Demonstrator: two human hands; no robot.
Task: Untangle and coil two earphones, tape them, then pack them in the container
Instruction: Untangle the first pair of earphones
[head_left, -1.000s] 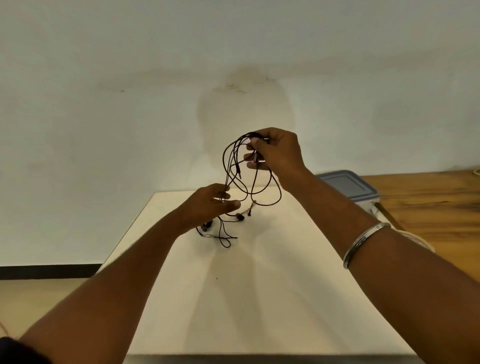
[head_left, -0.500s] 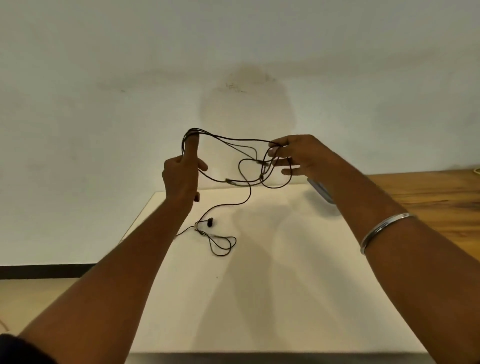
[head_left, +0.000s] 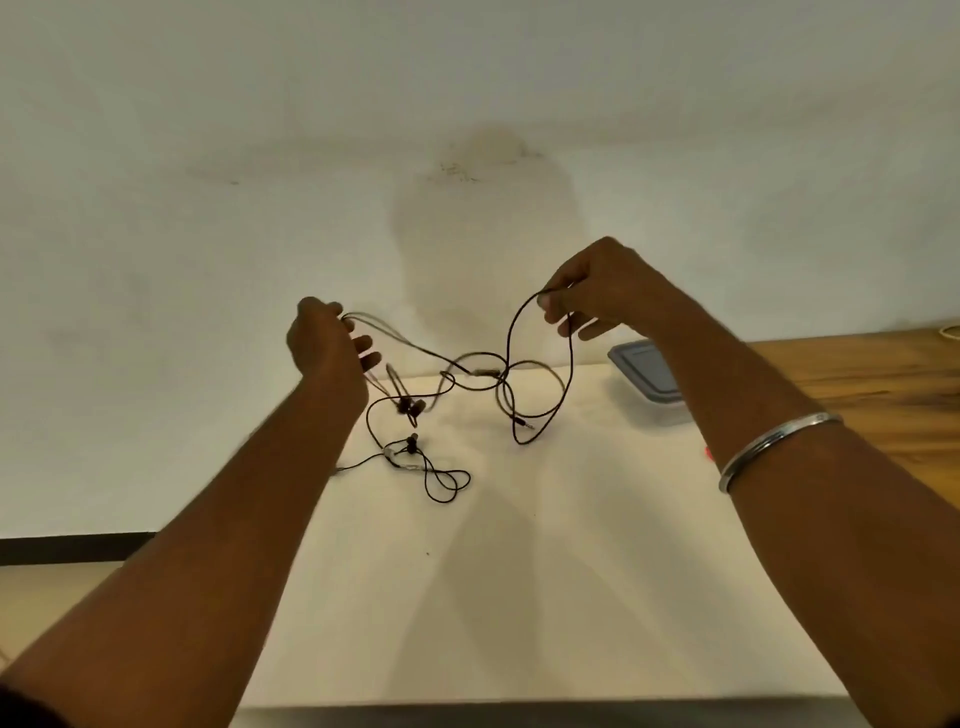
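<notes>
Two black earphones (head_left: 480, 371) hang tangled in the air between my hands, above a white table (head_left: 519, 597). My left hand (head_left: 324, 345) pinches cable strands at the left end. My right hand (head_left: 597, 291) grips a cable loop at the right, held higher. A knot of crossing wires sits midway. Earbuds and a loose loop (head_left: 441, 480) trail down onto the table below my left hand. The container (head_left: 647, 376), clear with a grey-blue lid, stands at the table's right, partly hidden by my right forearm.
A wooden surface (head_left: 857, 384) adjoins the white table on the right. A small red object (head_left: 707, 452) peeks out beside my right forearm. A pale wall rises behind the table; the floor lies to the left.
My hands have drawn further apart, stretching the tangle sideways. My left hand has dropped lower and my right hand has moved right, so the container shows again.
</notes>
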